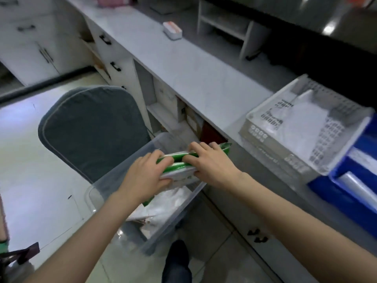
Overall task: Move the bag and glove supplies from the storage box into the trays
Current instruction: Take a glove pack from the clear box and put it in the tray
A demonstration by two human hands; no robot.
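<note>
While over box point(98, 193), both hands point(145, 174) point(212, 163) round packets point(179, 158).

A grey padded chair with pale piping point(89, 131) stands on a glossy pale tiled floor point(30, 160), just beside a stack of white drawers with black handles point(116, 67). Above the drawers runs a long pale grey countertop point(183, 64). On it lie a small white box with a pink-orange top point(172, 30) and, further back, a white open shelf unit point(226, 25). A dark glossy raised ledge point(306, 15) runs behind the counter. White cupboard doors with slim metal handles point(40, 50) fill the far left. A dark shoe point(177, 254) rests on the floor below.
</note>
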